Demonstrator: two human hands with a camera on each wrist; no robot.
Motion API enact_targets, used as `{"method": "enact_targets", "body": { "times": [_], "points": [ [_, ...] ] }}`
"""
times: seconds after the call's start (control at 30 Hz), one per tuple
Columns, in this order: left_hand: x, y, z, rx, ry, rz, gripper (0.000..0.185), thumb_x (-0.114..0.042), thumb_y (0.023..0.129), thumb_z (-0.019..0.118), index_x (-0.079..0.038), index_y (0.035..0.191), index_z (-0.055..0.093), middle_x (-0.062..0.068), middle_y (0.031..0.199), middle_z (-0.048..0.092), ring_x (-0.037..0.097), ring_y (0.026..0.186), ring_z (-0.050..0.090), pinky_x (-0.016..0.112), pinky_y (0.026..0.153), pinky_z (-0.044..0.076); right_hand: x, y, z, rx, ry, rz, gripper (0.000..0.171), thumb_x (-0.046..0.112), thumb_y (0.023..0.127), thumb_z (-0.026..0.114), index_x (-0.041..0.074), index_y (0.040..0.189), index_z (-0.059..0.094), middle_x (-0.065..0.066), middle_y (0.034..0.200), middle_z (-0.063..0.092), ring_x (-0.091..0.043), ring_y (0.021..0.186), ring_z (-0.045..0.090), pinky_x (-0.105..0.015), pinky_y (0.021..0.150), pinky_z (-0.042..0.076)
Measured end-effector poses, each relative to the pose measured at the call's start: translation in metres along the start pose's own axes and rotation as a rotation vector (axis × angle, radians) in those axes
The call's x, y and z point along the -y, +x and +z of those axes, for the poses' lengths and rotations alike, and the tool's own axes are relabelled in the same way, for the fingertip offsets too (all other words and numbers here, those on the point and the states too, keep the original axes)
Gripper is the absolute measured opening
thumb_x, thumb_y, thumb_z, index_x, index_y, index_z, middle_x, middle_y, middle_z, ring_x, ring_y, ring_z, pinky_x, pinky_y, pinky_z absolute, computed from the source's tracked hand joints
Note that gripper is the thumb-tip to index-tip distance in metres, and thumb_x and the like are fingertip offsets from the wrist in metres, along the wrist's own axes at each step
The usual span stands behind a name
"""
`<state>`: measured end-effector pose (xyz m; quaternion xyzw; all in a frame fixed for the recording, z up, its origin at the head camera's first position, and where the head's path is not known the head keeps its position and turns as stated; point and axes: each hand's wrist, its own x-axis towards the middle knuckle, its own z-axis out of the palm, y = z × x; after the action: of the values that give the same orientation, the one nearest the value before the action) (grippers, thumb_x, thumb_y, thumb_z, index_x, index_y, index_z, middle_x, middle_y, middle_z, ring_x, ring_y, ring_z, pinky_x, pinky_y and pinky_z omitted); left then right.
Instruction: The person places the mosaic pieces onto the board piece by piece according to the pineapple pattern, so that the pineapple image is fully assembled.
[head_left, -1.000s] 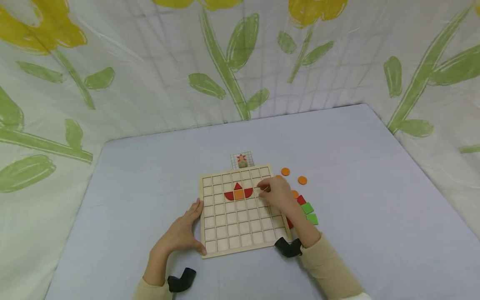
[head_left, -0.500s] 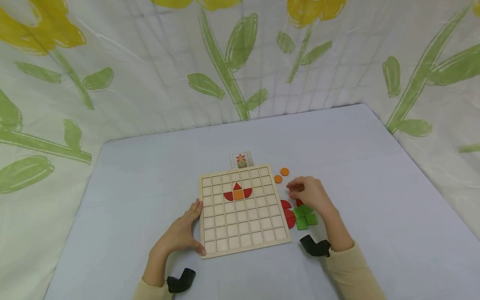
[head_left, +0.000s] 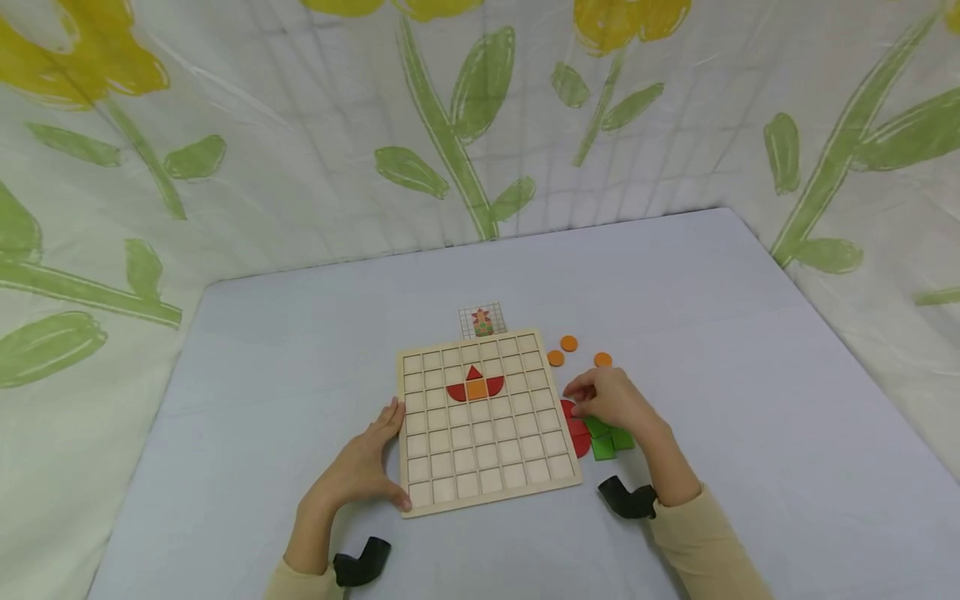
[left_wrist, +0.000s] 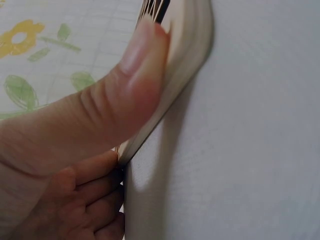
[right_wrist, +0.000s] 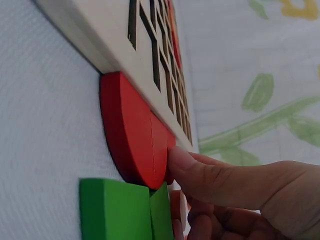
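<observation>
One wooden grid board [head_left: 483, 421] sits near the front middle of the tabletop [head_left: 720, 333]. Its cells hold four pieces: one red triangle [head_left: 474, 373], one orange square [head_left: 477, 389] under it, and two red quarter-circles [head_left: 457, 392] flanking the square. One small pattern card [head_left: 482, 320] lies at the board's far edge. Three orange discs [head_left: 569, 343] lie off the board's far right corner. Along the board's right edge there are red curved pieces [right_wrist: 132, 132] touching the frame and green squares [right_wrist: 117, 210] just beside them; the exact count is hidden by the hand. Right hand [head_left: 611, 402] is curled over this pile, a fingertip pressing a red piece. Left hand [head_left: 363, 462] grips the board's left edge, thumb on the near left corner.
</observation>
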<state>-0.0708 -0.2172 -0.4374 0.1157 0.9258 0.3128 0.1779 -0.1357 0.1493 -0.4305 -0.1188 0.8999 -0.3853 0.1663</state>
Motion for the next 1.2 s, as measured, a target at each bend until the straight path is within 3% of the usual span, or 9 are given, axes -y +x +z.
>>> {"method": "enact_targets", "body": {
  "times": [0.23,0.6,0.73,0.9,1.2],
  "points": [
    [0.0003,0.0002,-0.0001,-0.002,0.002,0.007,0.135,-0.025,0.043,0.097,0.009,0.149,0.021,0.023,0.157,0.015,0.043,0.143,0.017,0.063,0.110,0.022,0.0011,0.0056,0.0009,-0.044,-0.021,0.011,0.019,-0.010,0.082,0.068,-0.003,0.098,0.075,-0.011,0.093,0.071,-0.018,0.077,0.058,-0.026,0.059,0.048],
    [0.0015,0.0008,0.0009,-0.005,-0.003,0.005,0.135,-0.024,0.043,0.097,0.009,0.149,0.021,0.023,0.157,0.015,0.044,0.143,0.017,0.063,0.110,0.022,-0.0008,0.0089,0.0029,-0.093,-0.095,-0.105,0.038,-0.023,0.081,0.050,0.002,0.087,0.078,-0.006,0.087,0.065,-0.025,0.085,0.059,-0.031,0.068,0.052],
    [0.0021,0.0010,0.0012,-0.007,-0.001,0.008,0.135,-0.025,0.043,0.097,0.009,0.149,0.021,0.023,0.157,0.015,0.044,0.142,0.018,0.064,0.110,0.022,-0.0004,0.0067,0.0025,-0.074,-0.111,-0.101,0.025,-0.016,0.084,0.059,0.000,0.094,0.076,-0.007,0.091,0.064,-0.024,0.086,0.059,-0.032,0.070,0.052],
    [0.0021,0.0009,0.0010,-0.008,0.000,0.012,0.135,-0.025,0.042,0.097,0.010,0.149,0.021,0.023,0.156,0.015,0.044,0.142,0.018,0.063,0.110,0.022,0.0004,0.0054,0.0014,-0.053,-0.128,-0.057,0.021,-0.002,0.079,0.077,-0.002,0.099,0.072,-0.006,0.087,0.066,-0.020,0.081,0.057,-0.032,0.069,0.052],
    [0.0023,0.0010,0.0014,-0.007,-0.001,0.002,0.135,-0.025,0.042,0.097,0.009,0.149,0.022,0.023,0.157,0.016,0.044,0.143,0.018,0.064,0.110,0.022,0.0026,0.0049,0.0014,-0.063,-0.157,-0.028,0.018,0.000,0.077,0.079,0.000,0.094,0.072,-0.004,0.083,0.064,-0.020,0.078,0.054,-0.032,0.068,0.049]
  ]
}}
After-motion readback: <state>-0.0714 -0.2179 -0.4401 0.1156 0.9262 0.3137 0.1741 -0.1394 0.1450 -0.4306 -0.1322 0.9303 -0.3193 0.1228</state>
